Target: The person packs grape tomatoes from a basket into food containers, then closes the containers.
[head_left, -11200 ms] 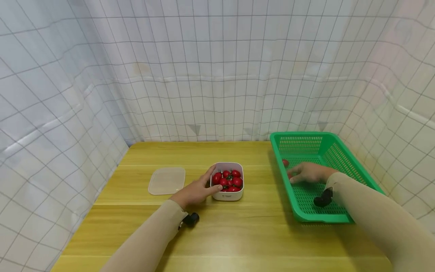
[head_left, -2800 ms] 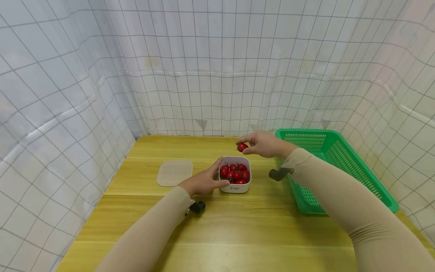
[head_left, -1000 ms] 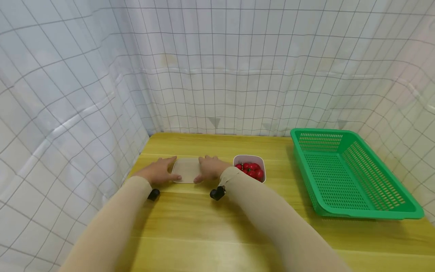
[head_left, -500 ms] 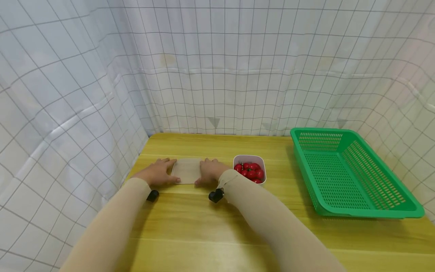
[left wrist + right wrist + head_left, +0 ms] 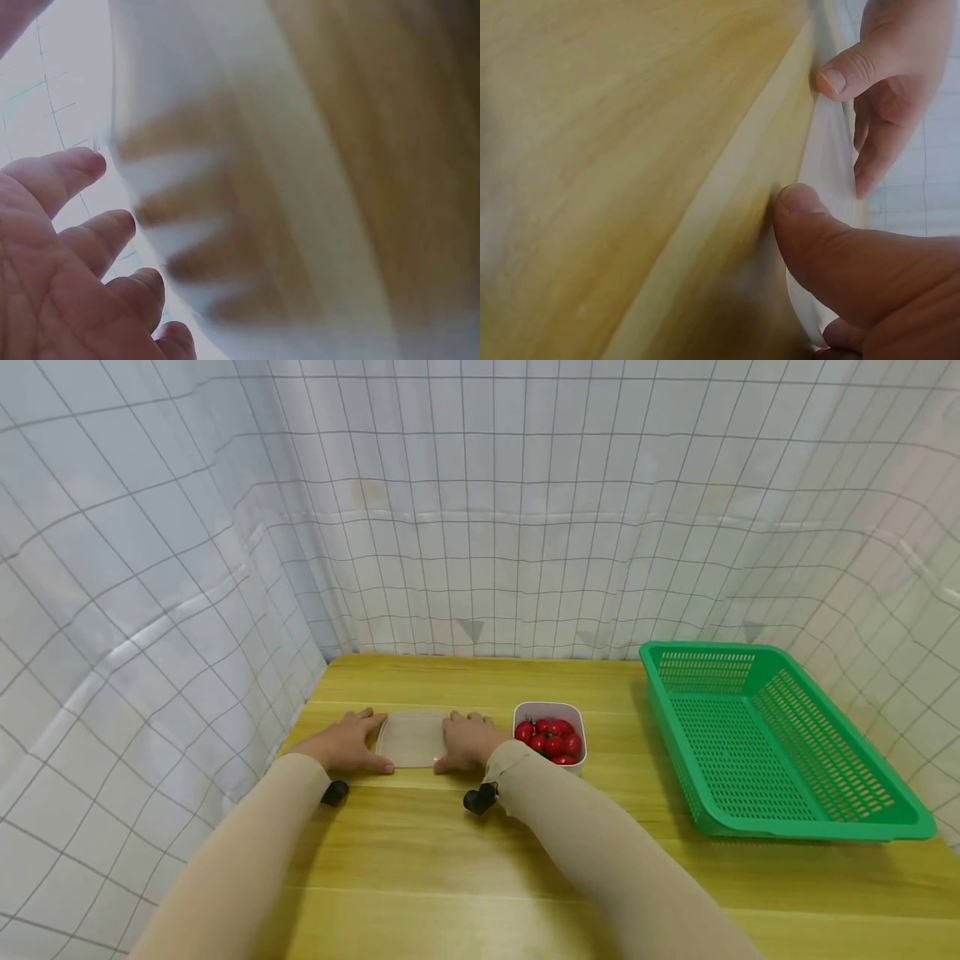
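Observation:
A flat, pale translucent lid (image 5: 412, 739) lies between my two hands over the wooden table. My left hand (image 5: 345, 745) holds its left side, thumb at the near corner and fingers towards the far one. Opposite, my right hand (image 5: 468, 742) grips the right side with its thumb at the near edge. In the right wrist view the right thumb (image 5: 810, 232) and the left thumb (image 5: 847, 73) both meet the lid's edge (image 5: 829, 161). Close right of my right hand stands a white square container (image 5: 549, 710) of red cherry tomatoes (image 5: 552, 744), partly hidden by the right sleeve.
At the right stands a green slotted plastic basket (image 5: 738, 752) with nothing inside. The wooden table (image 5: 420, 860) ends at a white grid-patterned curtain (image 5: 480, 527) at the back, with more curtain at both sides.
Earlier the right hand picked from the basket and held a tomato over the container while the left steadied it. Both hands then moved left to the lid; in the last second they shift only slightly.

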A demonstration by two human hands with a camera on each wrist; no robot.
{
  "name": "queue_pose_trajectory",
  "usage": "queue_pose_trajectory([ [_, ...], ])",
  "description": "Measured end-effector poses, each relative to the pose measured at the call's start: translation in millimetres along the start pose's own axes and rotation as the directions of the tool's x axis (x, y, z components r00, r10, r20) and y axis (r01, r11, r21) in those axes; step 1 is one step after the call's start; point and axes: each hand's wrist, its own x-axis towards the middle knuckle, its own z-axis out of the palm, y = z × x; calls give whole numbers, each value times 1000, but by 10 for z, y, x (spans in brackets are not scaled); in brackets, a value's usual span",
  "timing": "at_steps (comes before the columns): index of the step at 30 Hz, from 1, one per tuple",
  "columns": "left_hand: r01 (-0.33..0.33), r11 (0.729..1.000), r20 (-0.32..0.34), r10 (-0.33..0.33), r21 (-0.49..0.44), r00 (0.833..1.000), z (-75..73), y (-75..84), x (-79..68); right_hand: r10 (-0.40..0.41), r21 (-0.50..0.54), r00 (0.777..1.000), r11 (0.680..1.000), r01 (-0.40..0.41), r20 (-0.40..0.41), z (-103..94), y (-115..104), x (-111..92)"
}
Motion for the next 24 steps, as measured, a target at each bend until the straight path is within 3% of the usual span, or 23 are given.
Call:
queue_pose_trajectory([
  [13, 3, 988, 32, 2, -155, 999, 38, 10, 13, -19, 45, 1000, 999, 20, -22, 48, 21, -13],
  [24, -60, 978, 20, 66, -200, 998, 72, 19, 15, -23, 126, 999, 992, 26, -27, 81, 76, -5],
])
